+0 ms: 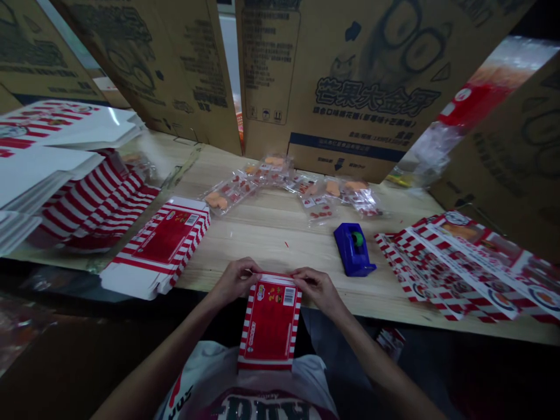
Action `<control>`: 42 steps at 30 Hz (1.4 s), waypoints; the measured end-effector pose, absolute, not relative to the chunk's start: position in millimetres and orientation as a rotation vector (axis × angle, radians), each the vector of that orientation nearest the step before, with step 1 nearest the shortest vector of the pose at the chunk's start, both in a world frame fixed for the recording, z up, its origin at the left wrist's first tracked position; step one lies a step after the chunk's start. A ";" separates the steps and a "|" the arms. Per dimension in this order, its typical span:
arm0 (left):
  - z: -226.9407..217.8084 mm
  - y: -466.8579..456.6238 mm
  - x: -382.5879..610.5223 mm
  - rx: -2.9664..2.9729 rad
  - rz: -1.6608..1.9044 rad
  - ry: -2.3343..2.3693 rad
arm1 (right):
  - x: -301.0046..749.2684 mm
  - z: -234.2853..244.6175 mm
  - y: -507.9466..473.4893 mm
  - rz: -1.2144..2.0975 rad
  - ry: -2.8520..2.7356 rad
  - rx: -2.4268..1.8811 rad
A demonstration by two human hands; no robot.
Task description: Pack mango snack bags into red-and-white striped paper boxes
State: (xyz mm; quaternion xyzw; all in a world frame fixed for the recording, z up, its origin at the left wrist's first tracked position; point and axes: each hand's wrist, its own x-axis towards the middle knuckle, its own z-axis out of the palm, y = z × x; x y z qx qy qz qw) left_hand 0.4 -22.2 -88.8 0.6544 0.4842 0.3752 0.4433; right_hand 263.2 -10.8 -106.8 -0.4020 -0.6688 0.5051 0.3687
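Note:
A red-and-white striped carton (270, 324) with a barcode is held upright against my body, at the table's front edge. My left hand (236, 281) pinches its upper left corner. At the upper right corner, the fingers of my right hand (319, 290) are closed on the same carton. Its top end lies between both hands; whether the flap there is fully closed I cannot tell. A blue tape dispenser (353, 249) with a green core stands to the right of my right hand. Left of my hands lies another striped carton (164, 242), with white end flaps showing.
Stacked flat cartons (48, 131) and striped sleeves cover the left side. Several clear packets (227, 192) of orange pieces lie along the back, before tall cardboard boxes (350, 87). Fanned striped packages (472, 262) lie at the right.

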 end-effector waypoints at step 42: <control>-95.4 -41.3 37.1 0.960 1.142 1.170 | 402.8 -117.1 31.1 0.562 -1.184 -1.577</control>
